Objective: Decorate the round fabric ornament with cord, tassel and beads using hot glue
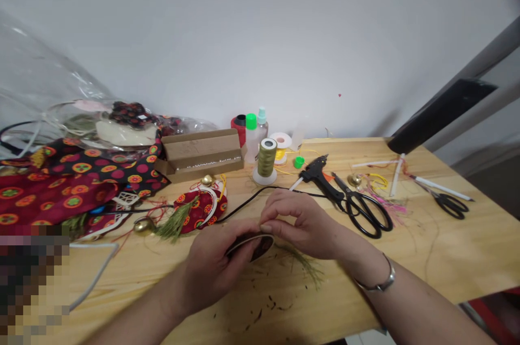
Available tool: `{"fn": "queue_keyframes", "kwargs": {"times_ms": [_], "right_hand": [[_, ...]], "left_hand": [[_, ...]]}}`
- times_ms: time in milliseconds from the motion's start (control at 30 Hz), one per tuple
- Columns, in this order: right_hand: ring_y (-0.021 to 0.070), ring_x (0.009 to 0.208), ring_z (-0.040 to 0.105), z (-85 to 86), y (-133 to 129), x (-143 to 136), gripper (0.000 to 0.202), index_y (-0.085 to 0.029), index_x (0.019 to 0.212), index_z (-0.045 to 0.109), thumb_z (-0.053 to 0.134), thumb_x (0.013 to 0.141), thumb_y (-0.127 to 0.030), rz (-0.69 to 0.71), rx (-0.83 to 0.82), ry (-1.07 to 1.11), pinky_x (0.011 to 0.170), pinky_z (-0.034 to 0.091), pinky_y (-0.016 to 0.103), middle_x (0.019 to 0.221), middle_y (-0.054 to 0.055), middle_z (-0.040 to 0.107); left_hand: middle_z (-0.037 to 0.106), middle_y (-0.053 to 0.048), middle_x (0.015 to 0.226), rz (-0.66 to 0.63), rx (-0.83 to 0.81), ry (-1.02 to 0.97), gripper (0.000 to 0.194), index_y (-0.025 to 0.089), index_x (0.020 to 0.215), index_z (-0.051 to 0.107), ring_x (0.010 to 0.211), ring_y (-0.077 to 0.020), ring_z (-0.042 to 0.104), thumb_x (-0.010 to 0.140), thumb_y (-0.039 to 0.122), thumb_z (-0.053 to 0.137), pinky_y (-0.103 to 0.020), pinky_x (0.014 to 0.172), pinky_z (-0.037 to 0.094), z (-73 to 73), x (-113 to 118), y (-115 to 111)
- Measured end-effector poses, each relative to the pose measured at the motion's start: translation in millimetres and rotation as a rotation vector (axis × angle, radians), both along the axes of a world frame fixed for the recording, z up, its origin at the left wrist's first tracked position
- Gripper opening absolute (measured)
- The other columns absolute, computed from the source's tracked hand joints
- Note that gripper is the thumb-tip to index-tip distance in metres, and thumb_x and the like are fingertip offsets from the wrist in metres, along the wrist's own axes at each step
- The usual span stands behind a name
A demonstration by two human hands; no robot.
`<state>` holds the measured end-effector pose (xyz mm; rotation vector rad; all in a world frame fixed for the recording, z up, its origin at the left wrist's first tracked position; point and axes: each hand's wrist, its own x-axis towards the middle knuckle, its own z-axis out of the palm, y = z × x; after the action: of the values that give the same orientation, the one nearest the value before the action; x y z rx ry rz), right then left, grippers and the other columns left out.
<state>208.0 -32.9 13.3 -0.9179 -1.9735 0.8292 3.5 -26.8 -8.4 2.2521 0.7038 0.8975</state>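
Scraps [260,314], dark and tiny, scattered over the near part of the wooden tabletop [439,258], below the hands. Metal bracelet [390,275] on the right wrist. Left hand [217,253] grasps a dark round piece [262,248] with a pale rim, thumb on the near face, fingers behind; the piece is held tilted above the tabletop, between the two hands. Right hand [300,220]: thumb and forefinger brought together at the upper rim of the piece; cannot tell whether anything fine lies between them. Green fringe [309,266] shows under the right hand; its attachment is hidden. Beyond the left hand: a red patterned fabric ornament [189,201], with a green tassel [174,223] and a brass bell [143,225] to its left. Beyond the right hand: large black-handled scissors [384,212], and next to them a black glue gun [325,182]. Smaller scissors [450,205] lie farther right. Farther back, an olive thread spool [266,161] stands upright, a loose green cap [299,162] to its right. Behind the spool, a green-capped bottle [252,142]; left of this, an open cardboard box [203,151] beside heaped patterned fabric [60,199]. Pale wall [244,36] at the back.
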Motion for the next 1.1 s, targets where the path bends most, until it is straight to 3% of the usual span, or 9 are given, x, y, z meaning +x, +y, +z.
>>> {"fn": "queue_keyframes", "kwargs": {"times_ms": [633,1100], "right_hand": [[0.0138,0.071,0.057,3.6,-2.0,-2.7,0.015,-0.016,0.070,0.068,0.063,0.084,-0.017,-0.018,-0.055,0.093,0.070,0.045,0.027,0.070,0.002,0.065],[0.0134,0.069,0.053,9.0,-1.1,-1.7,0.030,-0.016,0.064,0.060,0.049,0.092,-0.020,0.013,-0.054,-0.016,0.068,0.046,0.027,0.067,0.002,0.059]], "left_hand": [[0.076,0.004,0.078,0.001,0.170,0.036,0.026,0.026,0.106,0.058,0.064,-0.0101,0.071,0.086,0.009,0.054,-0.014,0.058,0.050,-1.5,0.7,3.1],[0.072,0.006,0.073,0.020,0.094,0.035,0.021,0.025,0.099,0.059,0.058,-0.0082,0.065,0.085,0.010,0.054,-0.014,0.057,0.048,1.4,-0.1,2.8]]}}
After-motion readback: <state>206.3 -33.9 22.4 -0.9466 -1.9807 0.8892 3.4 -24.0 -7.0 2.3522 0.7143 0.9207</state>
